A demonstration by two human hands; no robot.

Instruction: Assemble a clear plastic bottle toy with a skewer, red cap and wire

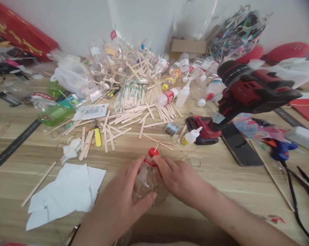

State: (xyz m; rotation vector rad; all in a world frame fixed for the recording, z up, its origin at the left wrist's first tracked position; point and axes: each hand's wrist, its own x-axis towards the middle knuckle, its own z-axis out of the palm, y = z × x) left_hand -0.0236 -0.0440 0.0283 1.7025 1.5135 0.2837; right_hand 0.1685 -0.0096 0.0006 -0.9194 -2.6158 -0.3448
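Observation:
A clear plastic bottle [145, 177] with a red cap [153, 152] stands between my hands near the front edge of the table. A thin wooden stick [156, 147] pokes up out of the cap. My left hand [128, 194] is wrapped round the bottle's left side, thumb toward me. Up by the bottle's neck, my right hand [176, 174] grips from the right, its fingers curled just under the cap. The lower part of the bottle is partly hidden by my hands. Behind it lie a spool of thread [172, 128] and thin sticks [159, 141].
A red and black cordless drill [246, 89] stands at the right, beside a phone [242, 145] and a blue glue gun [282, 149]. White paper sheets [67, 193] lie left. A yellow-handled screwdriver [97, 136], many craft sticks [126, 119] and small glue bottles [192, 136] spread behind.

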